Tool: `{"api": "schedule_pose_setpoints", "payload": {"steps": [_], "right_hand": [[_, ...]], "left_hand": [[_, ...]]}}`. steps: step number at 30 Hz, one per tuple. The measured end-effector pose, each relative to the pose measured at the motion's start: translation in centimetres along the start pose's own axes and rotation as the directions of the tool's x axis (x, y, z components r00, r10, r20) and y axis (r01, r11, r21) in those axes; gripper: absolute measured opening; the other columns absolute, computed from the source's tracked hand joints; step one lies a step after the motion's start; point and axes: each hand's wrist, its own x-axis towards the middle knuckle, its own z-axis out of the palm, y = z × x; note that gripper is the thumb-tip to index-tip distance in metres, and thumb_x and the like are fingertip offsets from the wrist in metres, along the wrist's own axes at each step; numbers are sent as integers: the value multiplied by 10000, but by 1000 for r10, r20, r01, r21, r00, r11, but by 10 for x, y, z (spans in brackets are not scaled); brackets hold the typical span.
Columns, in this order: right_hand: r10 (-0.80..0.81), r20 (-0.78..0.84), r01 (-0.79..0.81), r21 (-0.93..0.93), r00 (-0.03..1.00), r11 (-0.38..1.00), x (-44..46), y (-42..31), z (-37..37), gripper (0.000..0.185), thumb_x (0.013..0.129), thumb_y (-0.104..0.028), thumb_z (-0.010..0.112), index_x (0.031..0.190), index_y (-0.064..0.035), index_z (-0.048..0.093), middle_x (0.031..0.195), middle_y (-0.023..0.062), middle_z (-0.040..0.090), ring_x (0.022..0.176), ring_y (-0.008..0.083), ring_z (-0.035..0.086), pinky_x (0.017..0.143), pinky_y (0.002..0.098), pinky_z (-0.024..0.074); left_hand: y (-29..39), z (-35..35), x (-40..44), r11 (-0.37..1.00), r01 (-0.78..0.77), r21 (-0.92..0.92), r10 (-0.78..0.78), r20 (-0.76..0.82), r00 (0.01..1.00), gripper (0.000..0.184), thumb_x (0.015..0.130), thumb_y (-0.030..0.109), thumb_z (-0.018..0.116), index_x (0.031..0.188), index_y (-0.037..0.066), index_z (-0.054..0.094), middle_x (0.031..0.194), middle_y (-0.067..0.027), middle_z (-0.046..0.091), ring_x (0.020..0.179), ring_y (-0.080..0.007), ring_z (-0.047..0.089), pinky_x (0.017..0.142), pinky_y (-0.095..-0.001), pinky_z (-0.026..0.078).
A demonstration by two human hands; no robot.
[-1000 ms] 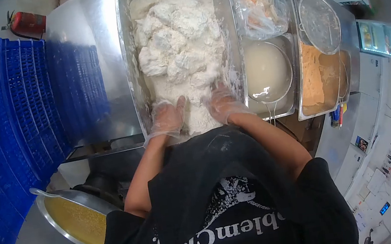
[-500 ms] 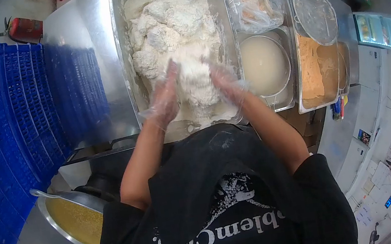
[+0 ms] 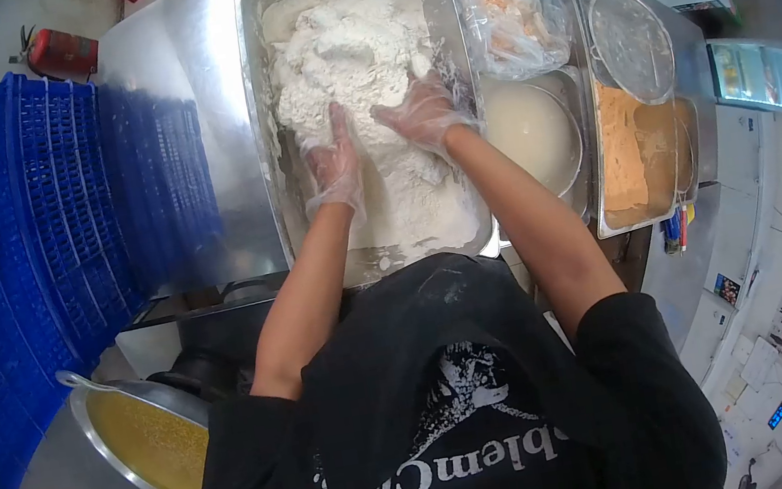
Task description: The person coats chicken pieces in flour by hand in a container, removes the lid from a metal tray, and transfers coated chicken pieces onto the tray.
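Note:
Both my hands wear clear plastic gloves and reach into a deep steel tray (image 3: 272,176) of white flour. A lumpy, flour-covered heap (image 3: 346,44) fills its far half; what lies under the coating is hidden. My left hand (image 3: 333,164) presses into the near left side of this heap, thumb stretched forward, its other fingers partly sunk in flour. On the right, my right hand (image 3: 425,113) rests on the heap with thumb and fingers spread. Neither hand visibly grips a piece. Looser flour (image 3: 421,210) lies between my wrists and the tray's near edge.
Right of the tray are a clear bag of pale orange pieces (image 3: 514,19), a round container of milky liquid (image 3: 532,137), and a pan of orange powder (image 3: 622,154) with a round sieve (image 3: 632,44). Blue crates (image 3: 53,214) stand left, above a bowl of yellow liquid (image 3: 147,438).
My hands have moved forward from the near part of the tray onto the heap. The blurred floury mass between them has come down, and the heap looks more thickly covered.

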Motion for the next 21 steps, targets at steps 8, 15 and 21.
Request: {"api": "schedule_pose_setpoints", "payload": {"steps": [8,15,21], "right_hand": [[117,286,-288,681,951,674,-49,-9,-23,957,845,-600,701,1503,41,432,1459,263,523,1357,354,513,1131,422,399],[-124,140,-14,715,982,699,17,18,-66,1037,926,-702,552,1595,25,235,1602,295,321,1503,361,317,1251,417,264],[-13,310,-6,59,951,998,124,0,-80,970,975,-670,446,1573,67,246,1568,293,392,1453,422,398,1228,445,301]], "left_hand": [[21,-20,-31,977,-29,-213,105,356,929,972,922,710,573,1524,-38,420,1597,-260,373,1456,-399,400,1213,-476,302],[33,-37,-29,747,114,-655,-3,168,986,1080,897,681,626,1591,-48,236,1591,-254,369,1463,-367,386,1255,-485,224],[47,-19,23,994,113,13,-111,-77,991,1221,841,900,382,1562,-83,298,1596,-297,351,1482,-400,361,1239,-454,256]]}}
